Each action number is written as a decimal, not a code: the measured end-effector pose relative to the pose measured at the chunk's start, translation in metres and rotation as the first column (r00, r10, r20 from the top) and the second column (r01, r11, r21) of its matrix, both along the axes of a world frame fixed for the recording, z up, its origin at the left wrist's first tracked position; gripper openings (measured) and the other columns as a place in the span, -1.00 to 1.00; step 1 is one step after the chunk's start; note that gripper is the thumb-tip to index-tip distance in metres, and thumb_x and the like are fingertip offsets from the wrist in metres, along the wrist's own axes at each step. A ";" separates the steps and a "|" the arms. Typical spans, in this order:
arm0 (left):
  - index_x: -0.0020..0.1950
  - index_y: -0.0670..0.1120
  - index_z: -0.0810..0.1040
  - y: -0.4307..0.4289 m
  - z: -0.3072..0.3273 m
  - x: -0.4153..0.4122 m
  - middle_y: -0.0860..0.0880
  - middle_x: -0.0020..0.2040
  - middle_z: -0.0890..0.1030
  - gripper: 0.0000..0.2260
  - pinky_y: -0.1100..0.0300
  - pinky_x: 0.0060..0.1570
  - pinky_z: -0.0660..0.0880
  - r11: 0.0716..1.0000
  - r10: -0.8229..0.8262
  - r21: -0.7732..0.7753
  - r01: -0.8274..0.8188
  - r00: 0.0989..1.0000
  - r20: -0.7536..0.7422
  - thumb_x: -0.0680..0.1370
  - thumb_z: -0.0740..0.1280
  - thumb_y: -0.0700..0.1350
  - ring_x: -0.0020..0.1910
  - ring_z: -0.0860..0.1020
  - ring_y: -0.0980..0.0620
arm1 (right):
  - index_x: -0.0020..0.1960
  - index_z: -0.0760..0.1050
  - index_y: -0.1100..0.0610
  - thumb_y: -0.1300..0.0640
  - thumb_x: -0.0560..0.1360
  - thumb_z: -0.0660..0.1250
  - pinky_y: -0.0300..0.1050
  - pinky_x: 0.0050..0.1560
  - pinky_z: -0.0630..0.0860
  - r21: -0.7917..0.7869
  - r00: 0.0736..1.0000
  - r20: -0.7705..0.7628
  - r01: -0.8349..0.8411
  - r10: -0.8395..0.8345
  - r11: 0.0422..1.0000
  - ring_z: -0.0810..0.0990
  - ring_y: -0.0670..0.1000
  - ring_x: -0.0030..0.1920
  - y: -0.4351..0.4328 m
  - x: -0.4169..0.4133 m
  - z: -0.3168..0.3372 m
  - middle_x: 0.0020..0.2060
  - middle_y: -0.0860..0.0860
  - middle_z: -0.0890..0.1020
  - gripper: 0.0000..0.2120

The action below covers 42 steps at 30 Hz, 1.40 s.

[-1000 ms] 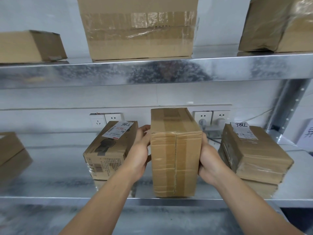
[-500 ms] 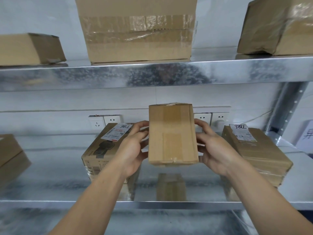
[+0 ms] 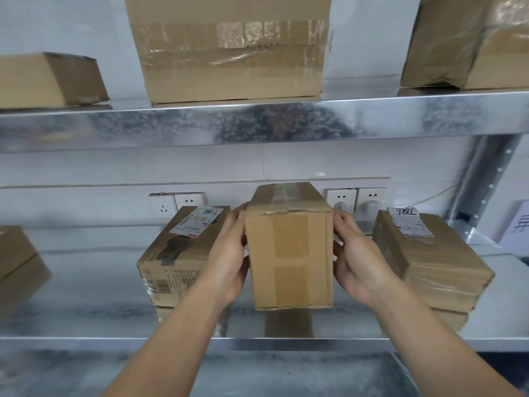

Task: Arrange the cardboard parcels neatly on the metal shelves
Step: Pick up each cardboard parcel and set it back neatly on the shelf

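Observation:
A plain cardboard parcel [image 3: 289, 253] with brown tape stands upright on end at the middle of the lower metal shelf [image 3: 86, 319], its bottom edge at the shelf surface. My left hand [image 3: 229, 262] holds its left side and my right hand [image 3: 357, 262] holds its right side, fingers reaching back along the sides. A labelled parcel [image 3: 177, 253] lies just left of my left hand. To the right of my right hand sits a stack of labelled parcels [image 3: 429, 262].
The upper shelf [image 3: 257, 124] carries a small parcel [image 3: 48, 81] at left, a large taped box [image 3: 229, 50] in the middle and a wrapped box [image 3: 469, 44] at right. Another parcel [image 3: 17, 262] sits at the lower shelf's far left. Wall sockets [image 3: 343, 199] with plugs sit behind the held parcel.
The parcel was lifted and turned in my hands half a second ago; now it has come down onto the shelf with a different face toward me, both hands still on its sides.

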State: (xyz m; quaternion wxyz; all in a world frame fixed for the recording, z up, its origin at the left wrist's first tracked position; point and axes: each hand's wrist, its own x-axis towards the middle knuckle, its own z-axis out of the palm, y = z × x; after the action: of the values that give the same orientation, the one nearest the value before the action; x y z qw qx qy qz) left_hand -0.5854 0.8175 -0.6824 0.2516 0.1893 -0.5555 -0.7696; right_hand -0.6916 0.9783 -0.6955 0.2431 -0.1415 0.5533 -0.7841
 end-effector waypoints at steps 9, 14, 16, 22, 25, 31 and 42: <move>0.11 0.08 0.56 -0.003 -0.011 0.002 -0.03 0.00 0.72 -0.88 -0.11 0.29 0.47 0.999 -0.039 0.013 0.039 0.999 -0.036 0.70 0.22 -0.02 0.16 0.60 -0.12 | 0.17 0.58 -0.08 -0.08 0.71 0.19 0.18 0.37 0.49 -0.017 1.000 0.006 0.011 -0.011 1.000 0.62 0.06 0.28 -0.005 0.004 -0.006 0.12 0.01 0.72 -0.79; 0.12 -0.02 0.57 -0.001 -0.025 0.005 -0.08 0.05 0.68 -0.84 -0.03 0.17 0.49 0.997 -0.065 -0.050 0.065 0.998 -0.014 0.70 0.22 -0.02 0.10 0.60 -0.07 | 0.24 0.57 -0.09 -0.10 0.70 0.20 0.24 0.38 0.47 -0.008 1.000 0.016 0.008 -0.008 1.000 0.62 0.09 0.29 -0.002 0.007 -0.013 0.13 0.01 0.72 -0.77; 0.17 -0.02 0.58 -0.001 -0.027 0.006 -0.10 0.10 0.68 -0.82 -0.07 0.23 0.49 0.996 -0.061 -0.062 0.061 0.998 0.002 0.70 0.22 0.00 0.13 0.61 -0.07 | 0.26 0.56 -0.04 -0.13 0.69 0.18 0.18 0.32 0.51 -0.004 0.999 0.034 0.003 -0.003 1.000 0.60 0.09 0.31 -0.001 0.007 -0.015 0.16 0.03 0.71 -0.71; 0.42 0.11 0.54 -0.009 -0.023 -0.002 0.03 0.30 0.65 -0.69 -0.06 0.40 0.41 0.973 -0.155 -0.163 0.164 0.986 0.063 0.68 0.23 0.01 0.35 0.56 0.00 | 0.03 0.69 -0.01 -0.33 0.55 0.26 0.15 0.24 0.50 -0.014 0.991 0.131 -0.028 0.029 1.000 0.59 0.21 0.11 0.008 -0.007 -0.007 0.08 0.21 0.63 -0.56; 0.44 0.13 0.51 -0.007 -0.017 -0.005 0.11 0.27 0.66 -0.67 0.05 0.36 0.45 0.963 -0.221 -0.143 0.228 0.973 0.062 0.68 0.23 -0.02 0.28 0.60 0.10 | 0.42 0.50 0.13 -0.16 0.50 0.37 0.01 -0.02 0.64 -0.062 0.982 0.186 -0.026 0.037 0.998 0.68 0.15 0.02 0.013 -0.012 -0.012 0.14 0.18 0.68 -0.42; 0.45 -0.04 0.44 -0.011 -0.022 -0.010 0.00 -0.08 0.76 -0.64 0.13 -0.18 0.59 0.993 -0.065 0.103 0.062 0.997 0.031 0.64 0.31 -0.18 -0.13 0.72 0.05 | 0.42 0.43 -0.06 0.16 0.69 0.21 -0.10 -0.34 0.64 -0.101 0.979 0.203 0.006 0.015 0.995 0.72 0.04 -0.27 0.032 -0.024 -0.035 -0.11 0.09 0.75 -0.67; 0.37 0.06 0.51 0.007 -0.031 -0.021 -0.06 0.05 0.75 -0.69 0.02 -0.06 0.60 0.983 -0.046 0.179 0.029 0.995 0.093 0.67 0.23 -0.21 -0.03 0.73 -0.06 | 0.24 0.69 0.06 -0.08 0.70 0.19 0.26 0.43 0.43 0.181 0.978 0.204 0.014 -0.051 0.983 0.60 0.25 0.20 0.030 -0.030 -0.056 0.19 0.16 0.70 -0.64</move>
State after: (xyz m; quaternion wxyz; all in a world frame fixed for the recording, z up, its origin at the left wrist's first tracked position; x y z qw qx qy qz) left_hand -0.6066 0.8250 -0.7130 0.1920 0.2374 -0.4996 -0.8106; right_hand -0.7218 1.0088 -0.7513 0.2984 -0.0271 0.5951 -0.7457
